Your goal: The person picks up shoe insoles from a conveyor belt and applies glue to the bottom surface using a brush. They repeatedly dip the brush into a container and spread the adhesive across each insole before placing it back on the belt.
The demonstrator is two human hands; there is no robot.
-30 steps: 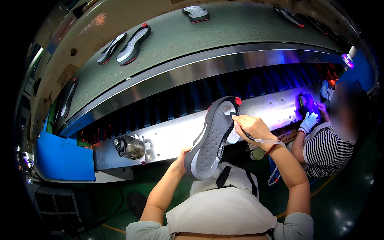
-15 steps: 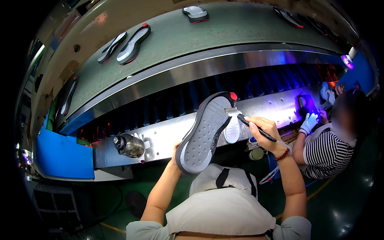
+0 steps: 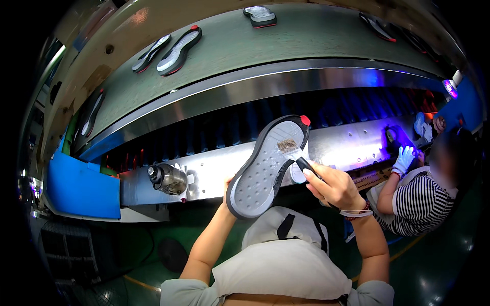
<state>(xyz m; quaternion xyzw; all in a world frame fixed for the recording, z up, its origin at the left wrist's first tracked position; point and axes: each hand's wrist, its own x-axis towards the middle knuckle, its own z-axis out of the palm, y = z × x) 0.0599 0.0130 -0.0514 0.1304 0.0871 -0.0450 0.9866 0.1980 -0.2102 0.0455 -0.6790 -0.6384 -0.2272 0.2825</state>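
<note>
My left hand grips a grey shoe sole by its left edge near the wide lower end; most of its fingers are hidden behind it. The sole is tilted up, with a dark rim, small round dimples and a red tip at the far end. Closed around a black handle, my right hand holds a flat brush. Its brown bristles lie on the sole's face near the red tip. A pale rounded thing, partly hidden behind the sole and brush, cannot be made out.
A green conveyor belt carries several soles, including a grey one. Below its metal edge runs a steel ledge with a dark bottle at left. On the right sits a co-worker in a striped top, wearing a pale glove.
The brush has moved left from the sole's right edge onto its face, its bristles now flat there. My right hand is slightly lower and turned. The left hand keeps its hold.
</note>
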